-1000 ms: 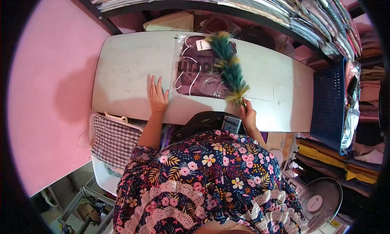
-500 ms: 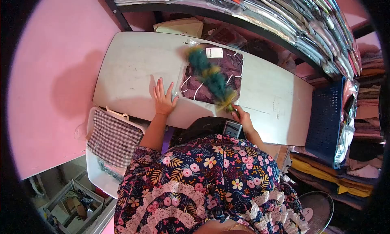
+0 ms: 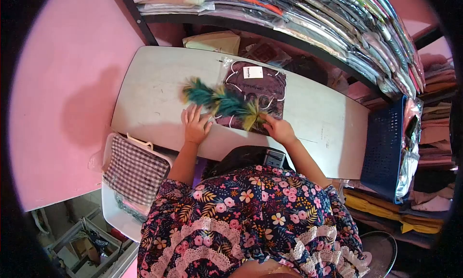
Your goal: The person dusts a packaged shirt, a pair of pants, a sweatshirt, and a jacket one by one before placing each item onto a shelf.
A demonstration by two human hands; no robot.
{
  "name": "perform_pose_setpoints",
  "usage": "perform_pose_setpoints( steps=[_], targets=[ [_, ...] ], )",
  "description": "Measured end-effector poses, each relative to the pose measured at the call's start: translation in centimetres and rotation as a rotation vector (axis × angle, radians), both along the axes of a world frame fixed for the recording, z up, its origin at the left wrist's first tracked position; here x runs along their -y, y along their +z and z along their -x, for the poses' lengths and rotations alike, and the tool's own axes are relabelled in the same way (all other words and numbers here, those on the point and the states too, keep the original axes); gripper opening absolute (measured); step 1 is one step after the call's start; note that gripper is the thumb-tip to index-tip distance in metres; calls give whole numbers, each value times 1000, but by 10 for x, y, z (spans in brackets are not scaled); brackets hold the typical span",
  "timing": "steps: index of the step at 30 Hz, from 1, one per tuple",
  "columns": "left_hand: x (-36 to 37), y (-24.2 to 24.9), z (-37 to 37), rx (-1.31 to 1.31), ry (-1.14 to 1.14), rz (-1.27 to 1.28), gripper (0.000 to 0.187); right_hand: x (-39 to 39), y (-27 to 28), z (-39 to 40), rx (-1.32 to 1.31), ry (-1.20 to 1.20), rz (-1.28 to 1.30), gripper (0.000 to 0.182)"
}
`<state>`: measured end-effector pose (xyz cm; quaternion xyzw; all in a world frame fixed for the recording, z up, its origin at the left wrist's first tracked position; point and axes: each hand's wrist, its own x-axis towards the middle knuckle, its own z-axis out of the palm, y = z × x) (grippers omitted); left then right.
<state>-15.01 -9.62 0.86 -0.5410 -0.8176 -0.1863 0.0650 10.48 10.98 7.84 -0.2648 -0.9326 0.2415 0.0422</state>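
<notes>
A fluffy green and yellow duster [image 3: 226, 102] lies slantwise over a dark maroon garment in a clear plastic bag [image 3: 258, 89], its far end reaching past the bag's left edge. My right hand [image 3: 279, 130] is closed round the duster's near end; the handle is hidden in my fingers. My left hand [image 3: 196, 125] rests with fingers spread on the white table [image 3: 154, 94], just below the duster's left part. A white label [image 3: 253, 72] and white cords show on the bagged garment.
Bagged clothes are stacked on a shelf [image 3: 289, 27] behind the table. A blue basket [image 3: 384, 147] stands at the right end. At lower left is a white bin [image 3: 117, 211] with a checked cloth [image 3: 137, 163] over it. A fan [image 3: 378, 254] is at lower right.
The duster has swung left across the bag, its far end now near my left hand. My right hand has moved slightly up and left. My left hand has stayed nearly in place.
</notes>
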Motion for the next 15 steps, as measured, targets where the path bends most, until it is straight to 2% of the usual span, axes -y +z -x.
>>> perform_pose_setpoints(
  steps=[2, 4, 5, 6, 8, 11, 12, 14, 15],
  targets=[
    [0, 5, -2, 4, -10, -82, 33, -12, -4, 6, 94, -99, 14, 33],
    [-1, 0, -1, -10, -18, -95, 33, -25, -14, 8, -46, -414, -21, 33],
    [-1, -1, -1, -24, -14, -90, 32, -29, -18, 3, -60, -444, 1, 32],
    [-1, -2, 0, -39, -11, -87, 32, -27, -21, -1, -68, -455, 1, 32],
    [-1, -1, 1, -33, -21, -99, 31, -13, -31, -19, -243, -331, 32, 30],
    [2, 0, 0, -17, -19, -112, 30, 26, -45, -60, -109, -82, 156, 36],
    [2, 1, 1, -14, -13, -114, 30, 37, -49, -73, -154, -48, 199, 37],
    [2, 3, 2, -8, -20, -117, 29, 48, -45, -94, -148, -146, 178, 34],
    [4, 4, 2, 0, -22, -117, 29, 47, -45, -99, -152, -289, 185, 33]
  ],
)
